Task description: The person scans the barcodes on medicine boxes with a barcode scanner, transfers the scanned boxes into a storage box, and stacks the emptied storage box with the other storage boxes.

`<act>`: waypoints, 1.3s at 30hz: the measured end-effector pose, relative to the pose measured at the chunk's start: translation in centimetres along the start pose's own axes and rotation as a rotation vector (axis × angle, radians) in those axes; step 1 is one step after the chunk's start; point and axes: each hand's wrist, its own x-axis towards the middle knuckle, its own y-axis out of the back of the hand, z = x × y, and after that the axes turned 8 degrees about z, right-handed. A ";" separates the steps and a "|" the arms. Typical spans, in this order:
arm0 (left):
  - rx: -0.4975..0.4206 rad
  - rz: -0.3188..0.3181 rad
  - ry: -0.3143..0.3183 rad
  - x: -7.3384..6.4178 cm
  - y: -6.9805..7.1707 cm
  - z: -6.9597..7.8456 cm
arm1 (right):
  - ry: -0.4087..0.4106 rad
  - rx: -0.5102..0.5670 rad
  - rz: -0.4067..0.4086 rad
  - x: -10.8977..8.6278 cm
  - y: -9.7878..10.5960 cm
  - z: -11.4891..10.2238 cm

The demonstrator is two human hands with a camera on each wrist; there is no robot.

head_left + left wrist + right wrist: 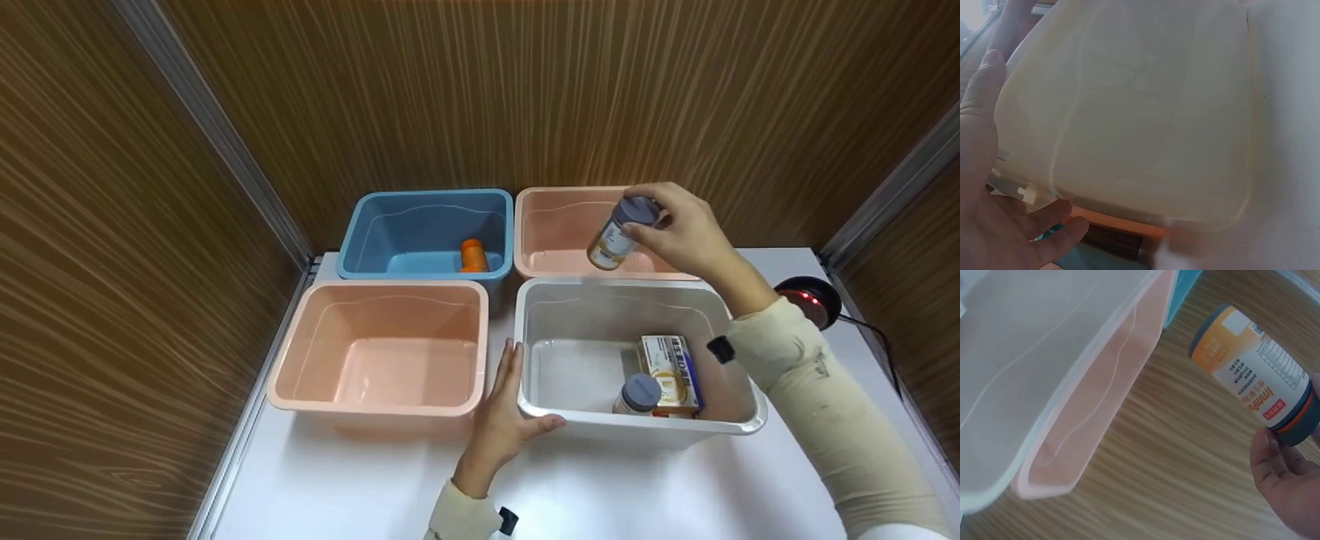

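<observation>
My right hand (679, 229) holds a pill bottle (611, 244) by its dark grey cap. The bottle hangs tilted over the pink bin (534, 236) at the back right; its orange-and-white label (1258, 371) shows in the right wrist view. At the near left corner of the white bin (592, 424), my left hand (499, 424) touches the rim, fingers straight along the side and thumb toward the front. Inside that bin are a second grey-capped bottle (639, 394) and a white-and-orange carton (670, 367), side by side at the right.
Orange bottles (472, 255) lie in the blue bin (390, 196) at the back left. Before it stands another pink bin (412, 411). A black round device (808, 301) with red lights and a cable sits at the right. Wood-grain panels (480, 97) wall in the table.
</observation>
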 end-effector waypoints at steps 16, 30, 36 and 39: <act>-0.009 -0.008 -0.025 -0.5 -0.6 0.6 | 0.083 0.078 -0.044 4.3 -6.8 -2.9; -0.009 -0.015 -0.015 -1.0 -0.6 1.0 | 0.082 0.066 -0.096 5.5 -14.6 -4.8; -0.001 0.000 -0.042 -1.3 -0.7 1.1 | 0.097 -0.019 -0.235 4.9 -16.6 -4.5; 0.011 0.018 -0.070 -1.5 -0.6 1.1 | 0.147 -0.076 -0.302 4.6 -17.4 -4.4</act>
